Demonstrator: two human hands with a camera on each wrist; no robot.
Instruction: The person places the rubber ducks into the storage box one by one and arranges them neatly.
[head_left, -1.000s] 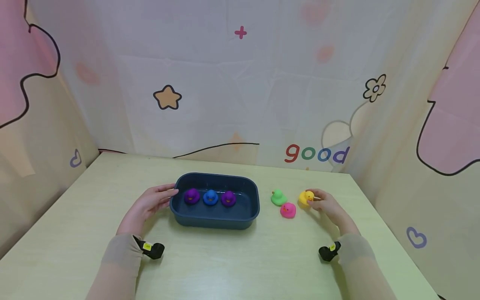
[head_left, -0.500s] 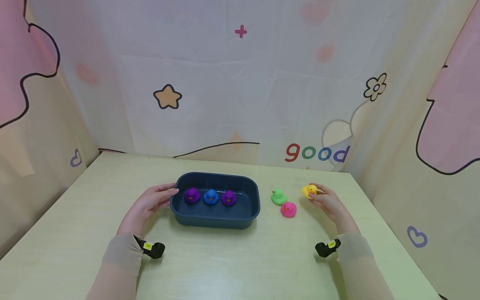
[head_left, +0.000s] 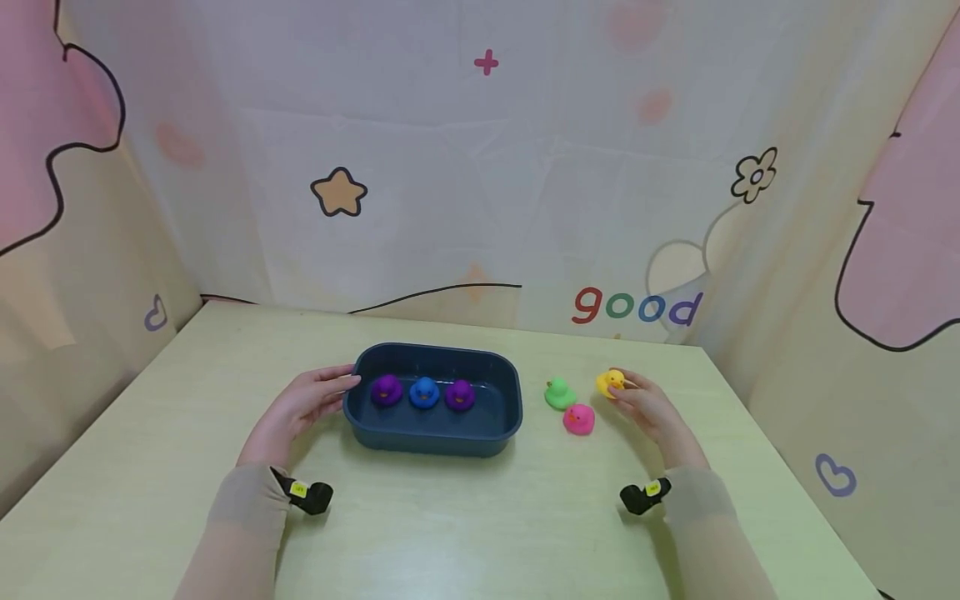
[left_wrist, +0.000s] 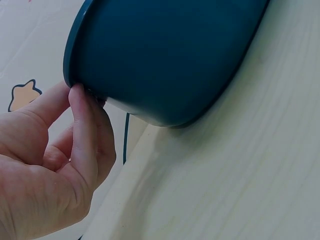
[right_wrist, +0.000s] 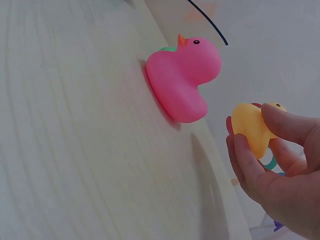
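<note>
A dark blue plastic tub [head_left: 435, 442] stands on the table, holding two purple rubber ducks [head_left: 387, 390] and a blue rubber duck [head_left: 424, 392] in a row. My left hand [head_left: 306, 402] grips its left rim; in the left wrist view the thumb and bent fingers [left_wrist: 84, 130] meet at the rim. With my right hand [head_left: 651, 410] I pinch a yellow rubber duck [head_left: 610, 383], held above the table between thumb and fingers in the right wrist view. Just left of that hand, a green rubber duck [head_left: 559, 393] and a pink rubber duck [head_left: 579, 419] sit on the table.
The pale wooden table [head_left: 457, 533] runs back to a printed cloth [head_left: 420, 250]. Cloth also hangs along the left and right sides. Each wrist carries a small black camera, such as the one on the right [head_left: 645, 497].
My right hand has raised the yellow duck off the table and then brought it slightly left. My left hand stays at the tub's rim. The view has shifted a little.
</note>
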